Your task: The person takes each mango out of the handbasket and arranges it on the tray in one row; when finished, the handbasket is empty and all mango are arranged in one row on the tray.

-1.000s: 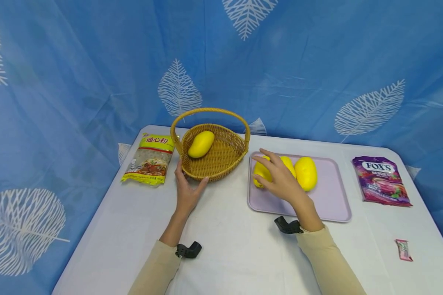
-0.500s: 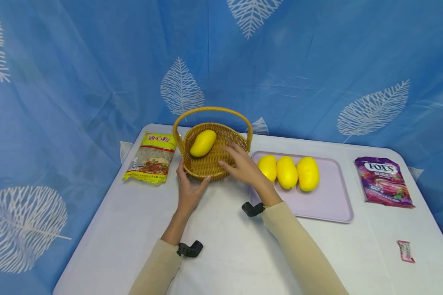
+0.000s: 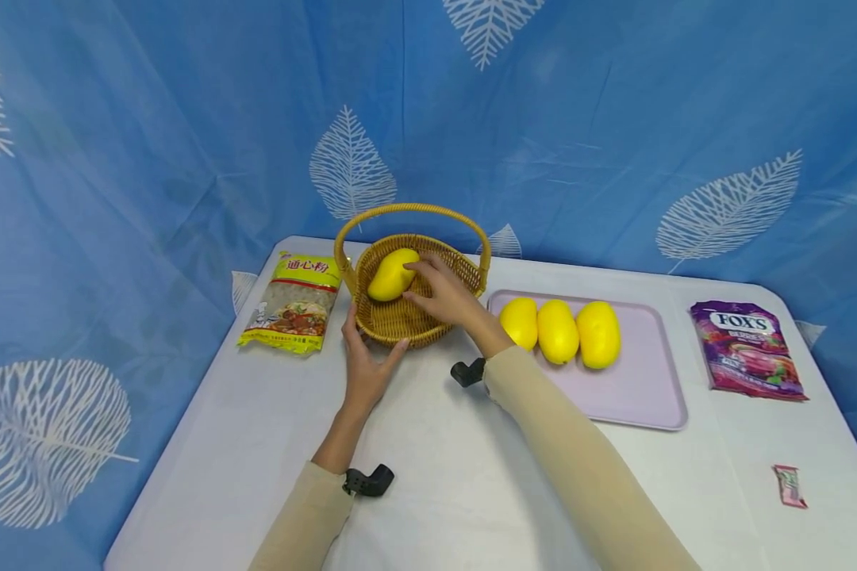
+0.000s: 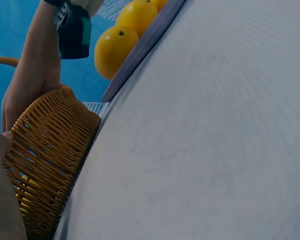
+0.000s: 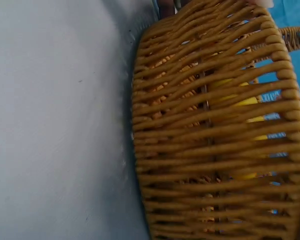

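Observation:
A wicker basket with a tall arched handle stands at the back of the table, holding one yellow mango. My left hand holds the basket's front left side, its thumb at the rim in the left wrist view. My right hand reaches over the front right rim into the basket. Its thumb and fingers are spread around the mango's right end, fingertips right at the fruit. In the right wrist view, basket weave hides most of the mango.
Right of the basket lies a lilac tray with three mangoes on it. A pasta bag lies left of the basket. Farther right are a purple FOX'S candy bag and a small pink wrapped candy.
My right hand has moved left from above the mangoes on the tray into the basket, up to the mango there. My left hand has stayed at the basket.

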`<state>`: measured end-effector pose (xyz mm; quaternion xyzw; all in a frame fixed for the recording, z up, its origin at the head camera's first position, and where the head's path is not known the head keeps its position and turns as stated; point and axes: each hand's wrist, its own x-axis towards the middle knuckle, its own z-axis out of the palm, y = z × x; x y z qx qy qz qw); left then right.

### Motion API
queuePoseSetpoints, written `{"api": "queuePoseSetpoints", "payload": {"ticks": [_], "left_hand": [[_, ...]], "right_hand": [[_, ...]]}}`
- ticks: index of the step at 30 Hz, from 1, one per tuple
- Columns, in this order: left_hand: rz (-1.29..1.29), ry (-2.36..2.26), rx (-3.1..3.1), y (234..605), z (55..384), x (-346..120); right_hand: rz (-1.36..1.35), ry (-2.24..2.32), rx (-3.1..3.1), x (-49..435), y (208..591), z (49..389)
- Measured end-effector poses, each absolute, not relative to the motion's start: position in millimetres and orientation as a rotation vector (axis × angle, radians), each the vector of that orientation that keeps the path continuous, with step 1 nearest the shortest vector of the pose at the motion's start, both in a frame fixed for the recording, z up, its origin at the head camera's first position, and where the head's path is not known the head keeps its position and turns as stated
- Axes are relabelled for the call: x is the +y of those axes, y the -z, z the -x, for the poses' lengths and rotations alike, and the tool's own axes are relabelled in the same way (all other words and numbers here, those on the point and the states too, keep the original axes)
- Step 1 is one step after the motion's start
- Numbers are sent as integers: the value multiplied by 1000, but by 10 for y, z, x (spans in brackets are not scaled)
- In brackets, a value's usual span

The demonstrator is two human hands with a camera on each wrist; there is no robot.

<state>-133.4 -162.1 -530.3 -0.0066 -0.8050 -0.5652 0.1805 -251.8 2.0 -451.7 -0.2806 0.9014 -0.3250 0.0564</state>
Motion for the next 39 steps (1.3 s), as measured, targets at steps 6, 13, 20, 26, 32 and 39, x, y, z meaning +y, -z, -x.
{"api": "queuePoseSetpoints", "payload": {"ticks": [6, 13, 20, 26, 32, 39], "left_hand": [[17, 1595, -2269, 5314, 1325, -1618], [14, 1615, -2283, 5301, 1323, -1599], [16, 1610, -2284, 5283, 1336, -1596], [20, 1615, -2281, 5277, 1336, -1598], [30, 1601, -2280, 5285, 1336, -1615], [24, 1601, -2278, 5278, 1327, -1623]], "right_hand": [[847, 944, 2677, -107, 4524, 2587], [863, 871, 2626, -163, 4553, 2661], [942, 866, 2587, -170, 4546, 2674], [978, 829, 2603, -195, 4529, 2643], [996, 792, 2610, -223, 4518, 2587], [1011, 830, 2574, -222, 4548, 2569]]}}
